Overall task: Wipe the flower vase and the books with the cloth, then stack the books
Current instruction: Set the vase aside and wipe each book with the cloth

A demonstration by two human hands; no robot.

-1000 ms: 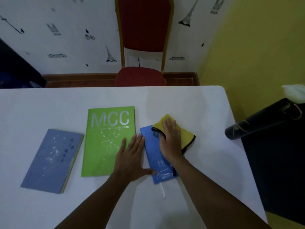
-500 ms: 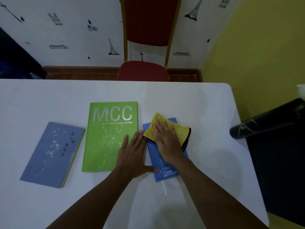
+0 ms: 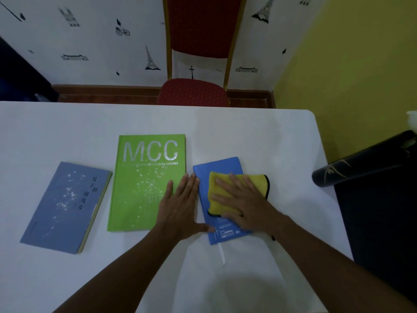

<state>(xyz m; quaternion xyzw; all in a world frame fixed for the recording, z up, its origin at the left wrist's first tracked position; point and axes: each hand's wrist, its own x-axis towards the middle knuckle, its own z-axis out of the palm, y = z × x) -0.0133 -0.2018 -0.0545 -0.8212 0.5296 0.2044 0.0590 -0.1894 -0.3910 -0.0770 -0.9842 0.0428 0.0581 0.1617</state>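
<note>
Three books lie side by side on the white table. A grey-blue book is at the left, a green "MCC" book in the middle, a small blue book at the right. A yellow cloth with a dark edge lies on the small blue book, and my right hand presses flat on it. My left hand lies flat over the green book's lower right corner, thumb touching the blue book's left edge. A dark vase lies tilted at the table's right edge.
A red chair with a gold frame stands behind the table's far edge, against the patterned wall. A yellow wall is at the right. A dark surface lies beyond the table's right edge. A white ribbon trails from the blue book.
My right hand has slid the cloth toward me down the blue book, so the book's far end now shows. My left hand has stayed where it was.
</note>
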